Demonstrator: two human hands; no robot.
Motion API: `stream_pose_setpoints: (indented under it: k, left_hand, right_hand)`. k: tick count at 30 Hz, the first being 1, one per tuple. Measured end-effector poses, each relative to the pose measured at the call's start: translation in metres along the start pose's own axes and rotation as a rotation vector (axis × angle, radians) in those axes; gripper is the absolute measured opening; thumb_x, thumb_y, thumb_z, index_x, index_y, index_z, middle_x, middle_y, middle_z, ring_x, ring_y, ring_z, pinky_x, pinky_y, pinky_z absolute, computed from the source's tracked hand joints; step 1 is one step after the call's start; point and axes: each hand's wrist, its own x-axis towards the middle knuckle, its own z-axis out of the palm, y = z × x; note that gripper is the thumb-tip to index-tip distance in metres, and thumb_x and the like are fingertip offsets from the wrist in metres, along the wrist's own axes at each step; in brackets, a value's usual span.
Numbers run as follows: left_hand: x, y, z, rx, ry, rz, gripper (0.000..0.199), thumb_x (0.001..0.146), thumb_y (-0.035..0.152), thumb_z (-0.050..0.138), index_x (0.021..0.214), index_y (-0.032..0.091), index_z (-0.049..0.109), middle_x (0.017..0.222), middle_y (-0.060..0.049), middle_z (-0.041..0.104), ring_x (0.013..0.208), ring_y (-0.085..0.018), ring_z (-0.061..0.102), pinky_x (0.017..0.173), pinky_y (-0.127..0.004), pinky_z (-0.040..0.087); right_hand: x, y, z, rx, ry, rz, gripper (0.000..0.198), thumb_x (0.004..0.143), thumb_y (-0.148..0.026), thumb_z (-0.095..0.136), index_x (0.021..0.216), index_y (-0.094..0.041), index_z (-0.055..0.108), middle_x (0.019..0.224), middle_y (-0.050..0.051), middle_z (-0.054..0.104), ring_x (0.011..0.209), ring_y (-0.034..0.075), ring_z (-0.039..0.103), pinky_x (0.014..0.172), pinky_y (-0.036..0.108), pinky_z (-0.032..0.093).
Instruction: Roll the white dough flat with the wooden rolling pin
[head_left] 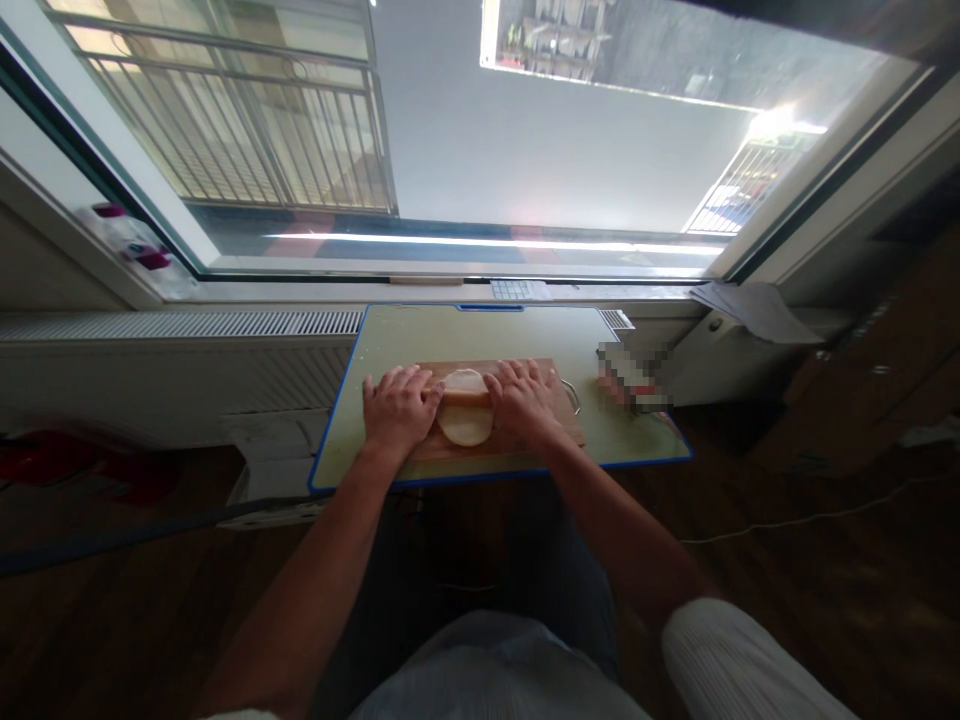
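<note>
A thin, round sheet of dough (466,426) lies on a wooden cutting board (525,446) in front of me. Across it runs a wooden rolling pin (466,398), its middle showing between my hands. My left hand (399,402) covers the pin's left end, fingers curving over it and thumb toward the dough. On the right end sits my right hand (523,396), held in much the same way. Both palms hide the pin's ends. At the board's right side a metal handle (573,396) sticks out.
The board rests on a small pale table (420,335) with a blue edge. A blurred-out object (634,380) is on its right side. Behind it are a radiator (285,370) and a window. A bottle (135,240) stands on the sill at left; papers (754,310) lie at right.
</note>
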Motion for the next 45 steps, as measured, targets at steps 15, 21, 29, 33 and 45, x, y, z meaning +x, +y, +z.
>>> stream_pose_setpoints:
  k: [15, 21, 29, 33, 45]
  left_hand:
    - [0.055, 0.008, 0.014, 0.052, -0.104, -0.127, 0.047, 0.107, 0.045, 0.038, 0.126, 0.030, 0.078, 0.147, -0.009, 0.072, 0.138, -0.036, 0.057, 0.128, -0.077, 0.017]
    - [0.080, 0.007, 0.017, 0.097, -0.222, -0.181, 0.048, 0.105, 0.043, 0.036, 0.128, 0.032, 0.077, 0.150, -0.010, 0.069, 0.139, -0.036, 0.057, 0.126, -0.076, 0.023]
    - [0.076, 0.010, 0.017, 0.087, -0.209, -0.172, 0.047, 0.105, 0.043, 0.038, 0.125, 0.031, 0.079, 0.148, -0.012, 0.071, 0.136, -0.039, 0.058, 0.123, -0.078, 0.026]
    - [0.047, 0.013, 0.010, 0.072, -0.153, -0.130, 0.048, 0.107, 0.045, 0.035, 0.124, 0.033, 0.078, 0.145, -0.010, 0.073, 0.133, -0.037, 0.061, 0.122, -0.077, 0.028]
    - [-0.039, 0.019, -0.008, 0.003, -0.077, -0.031, 0.057, 0.110, 0.051, 0.038, 0.160, 0.032, 0.056, 0.165, -0.010, 0.058, 0.156, -0.037, 0.046, 0.131, -0.077, 0.012]
  right_hand:
    - [0.070, 0.007, -0.001, 0.059, -0.107, 0.044, 0.056, 0.109, -0.065, 0.040, 0.149, -0.034, 0.065, 0.163, 0.009, 0.058, 0.152, 0.034, 0.044, 0.127, 0.066, 0.031]
    - [0.092, 0.006, 0.005, 0.083, -0.037, 0.060, 0.058, 0.108, -0.059, 0.046, 0.142, -0.019, 0.070, 0.153, 0.017, 0.066, 0.147, 0.034, 0.050, 0.127, 0.061, 0.031]
    - [0.092, 0.006, 0.001, 0.058, 0.016, 0.025, 0.052, 0.109, -0.052, 0.045, 0.135, -0.016, 0.073, 0.144, 0.017, 0.071, 0.140, 0.033, 0.055, 0.123, 0.053, 0.035]
    - [0.063, 0.006, -0.004, 0.025, 0.023, -0.030, 0.047, 0.112, -0.050, 0.040, 0.136, -0.025, 0.072, 0.149, 0.011, 0.069, 0.144, 0.032, 0.050, 0.126, 0.058, 0.030]
    - [-0.025, 0.013, 0.009, -0.011, 0.073, -0.005, 0.061, 0.116, -0.047, 0.026, 0.164, -0.021, 0.051, 0.174, 0.010, 0.045, 0.167, 0.036, 0.023, 0.133, 0.071, 0.009]
